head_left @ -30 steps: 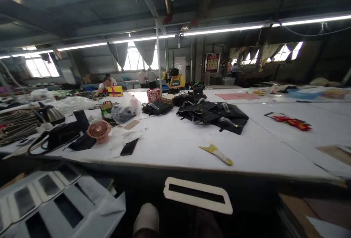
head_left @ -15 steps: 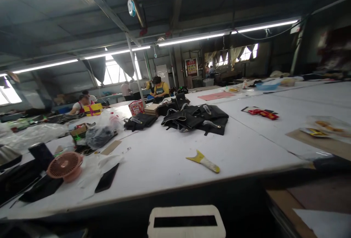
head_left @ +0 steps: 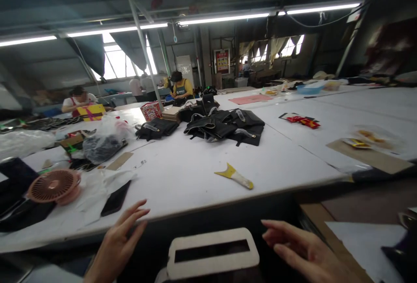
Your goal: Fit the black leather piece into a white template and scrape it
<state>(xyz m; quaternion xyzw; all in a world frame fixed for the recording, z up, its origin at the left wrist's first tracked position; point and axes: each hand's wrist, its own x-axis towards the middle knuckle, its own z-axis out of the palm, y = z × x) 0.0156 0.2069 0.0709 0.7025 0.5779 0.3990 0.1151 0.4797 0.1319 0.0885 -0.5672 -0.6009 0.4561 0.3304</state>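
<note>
At the bottom middle is a pale rounded rectangular piece (head_left: 213, 265) with a dark slot across it; its lower part runs out of view. My left hand (head_left: 117, 244) is held up to its left, near the table's front edge, with fingers stretched and nothing in them. To the right of the pale piece, my right hand (head_left: 302, 250) hovers with fingers loosely apart, also holding nothing. Neither hand touches the piece. Beyond them on the white table lies a yellow forked tool (head_left: 234, 176) with a whitish handle. A black phone (head_left: 116, 198) lies beyond my left hand.
Black bags with wrapped handles (head_left: 224, 127) lie mid-table. A pink fan (head_left: 54, 186) and a plastic bag (head_left: 102, 141) are at left. Red packets (head_left: 302, 121) and food on cardboard (head_left: 368, 157) lie right. A person in yellow (head_left: 182, 87) and others work farther back.
Both my hands have come into view from below, one on each side of the pale slotted piece. The view has shifted slightly, and the table things appear higher and farther left.
</note>
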